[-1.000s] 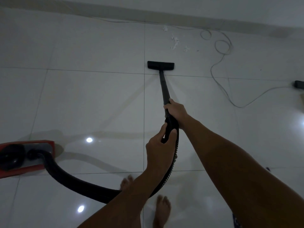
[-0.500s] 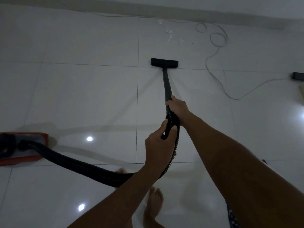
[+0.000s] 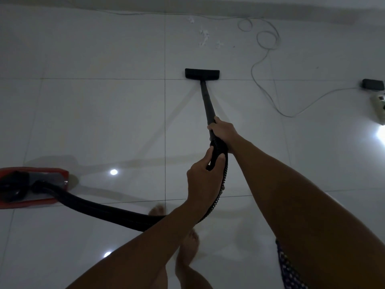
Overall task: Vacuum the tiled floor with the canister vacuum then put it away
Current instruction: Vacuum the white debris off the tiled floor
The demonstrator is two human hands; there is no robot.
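Head view, looking down at a pale tiled floor (image 3: pixel 100 113) in dim light. A black wand (image 3: pixel 206 103) is held by both hands. The right hand (image 3: pixel 224 132) is wrapped around the wand at the point where it meets the ribbed hose (image 3: pixel 116 213); its grip is clamped on the wand. The left hand (image 3: pixel 203 184) is placed just behind it, nearer the body, with fingers and thumb curled around the curved upper end of the hose, so that its grip is clamped on the hose. The wand is seen slanting away from the hands to a flat black floor head (image 3: pixel 202 74), which is set on the floor beside a tile joint. Small white scraps (image 3: pixel 204 37) are scattered just beyond the floor head, toward the far wall. From the left hand the hose is seen dropping, passing under the left forearm and running to the left to a red canister (image 3: pixel 41 186), which is set on the floor at the left edge of the view. Two bare feet (image 3: pixel 188 245) are visible below the hose. A thin cord (image 3: pixel 268 65) is looped on the floor at the upper right and is run to a dark adapter (image 3: pixel 373 84) at the right edge, beside a pale device (image 3: pixel 380 102) that is cut off by the frame.
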